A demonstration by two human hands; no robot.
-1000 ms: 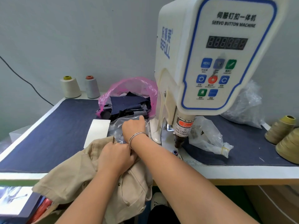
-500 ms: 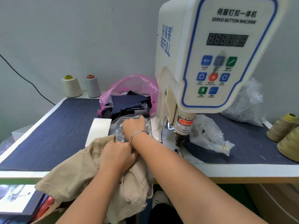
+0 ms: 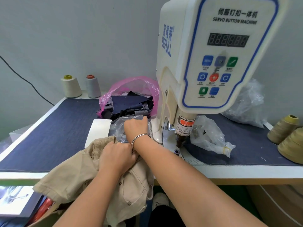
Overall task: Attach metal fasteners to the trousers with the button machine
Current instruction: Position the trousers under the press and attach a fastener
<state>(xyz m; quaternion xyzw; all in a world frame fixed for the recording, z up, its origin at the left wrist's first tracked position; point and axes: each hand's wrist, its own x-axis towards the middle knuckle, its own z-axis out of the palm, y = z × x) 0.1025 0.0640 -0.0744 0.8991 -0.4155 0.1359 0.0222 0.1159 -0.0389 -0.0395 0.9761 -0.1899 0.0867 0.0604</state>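
Now left hand (image 3: 117, 157) clamps trousers (image 3: 78, 174) steady; right hand (image 3: 136, 126) at 12 digs in bag (image 3: 118, 128) for fasteners, grip unclear.

Trousers (image 3: 68, 176): matt beige cloth. Machine (image 3: 205, 51): glossy cream plastic. Table (image 3: 54, 133): matt dark denim-like cloth cover. Bag (image 3: 121, 128): clear crinkly plastic. Bracelet (image 3: 139, 136): shiny metal.
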